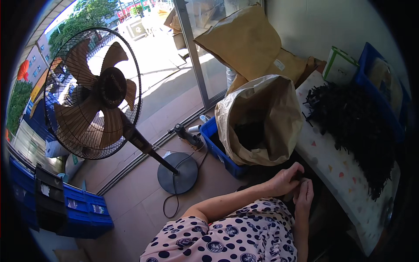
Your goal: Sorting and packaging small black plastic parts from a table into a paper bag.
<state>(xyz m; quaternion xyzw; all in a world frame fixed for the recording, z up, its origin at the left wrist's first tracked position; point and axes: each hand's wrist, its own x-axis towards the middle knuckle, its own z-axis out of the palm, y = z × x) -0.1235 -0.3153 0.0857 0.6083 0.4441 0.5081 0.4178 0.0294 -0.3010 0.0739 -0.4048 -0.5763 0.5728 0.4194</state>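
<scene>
Beside the table (345, 174), my left hand (286, 177) and right hand (304, 196) pinch one small dark piece (298, 178) together, steadying it.

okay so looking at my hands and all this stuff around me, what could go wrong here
1. The heap of small black parts reaches the table edge; a nudge could spill some.
2. The fan's cord loops loose on the floor, a trip hazard.
3. Left hand and right hand work a small dark piece; it might drop.
</scene>
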